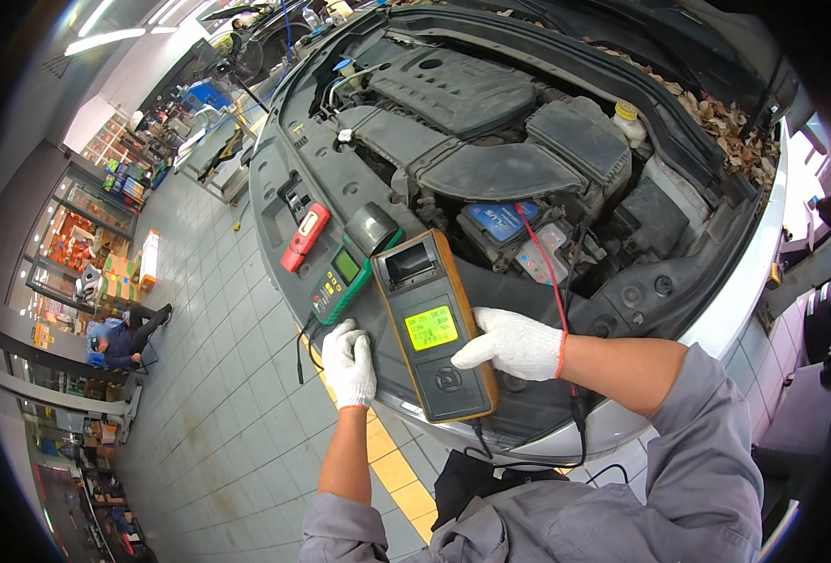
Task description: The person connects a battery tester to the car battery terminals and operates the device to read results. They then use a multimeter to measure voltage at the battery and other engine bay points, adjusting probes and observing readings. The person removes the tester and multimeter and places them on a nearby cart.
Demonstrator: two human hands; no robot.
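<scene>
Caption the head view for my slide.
Gloved right hand holds orange-edged tester, screen lit, before exposed engine bay; gloved left hand beside green tester.

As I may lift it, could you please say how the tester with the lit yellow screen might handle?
The tester looks likely to stay stiff, given its boxy casing. The black cable at its lower end might tug or snag.

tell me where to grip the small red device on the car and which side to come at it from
Probably best to pinch the red device across its long edges on the lower half, coming from the left. Its body is narrow and lies slanted, the pale window sits toward the upper end, and the green tester crowds its right side.
</scene>
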